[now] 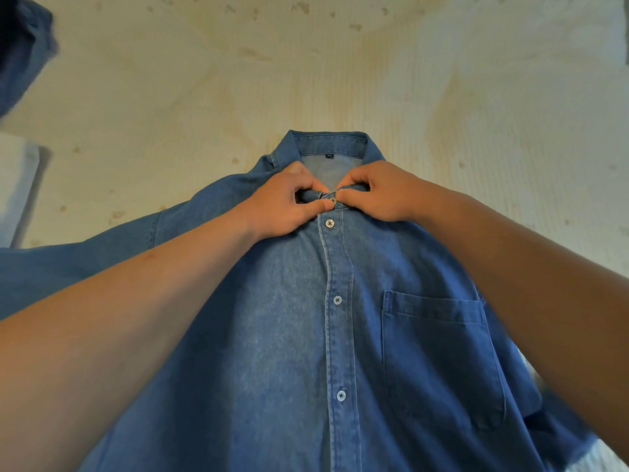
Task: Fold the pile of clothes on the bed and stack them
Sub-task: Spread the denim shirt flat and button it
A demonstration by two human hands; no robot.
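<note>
So the denim shirt (289, 318) is laid flat, front up, on the bed (340, 80), which has a cream sheet with little brownish specks. Collar (328, 143) points away from the person, chest pocket (439, 356) sits right of the button placket. Both hands are up at the neck of the shirt: the left hand (286, 207) pinches the collar band just left of the top button (333, 200), fingers curled tight around the fabric, and the right hand (377, 194) pinches the band on the other side, fingertips touching the cloth next to that button. 3 more buttons below look done up. Another blue garment (23, 52) lies far left of the shirt's collar, blurry, at the frame edge.
</note>
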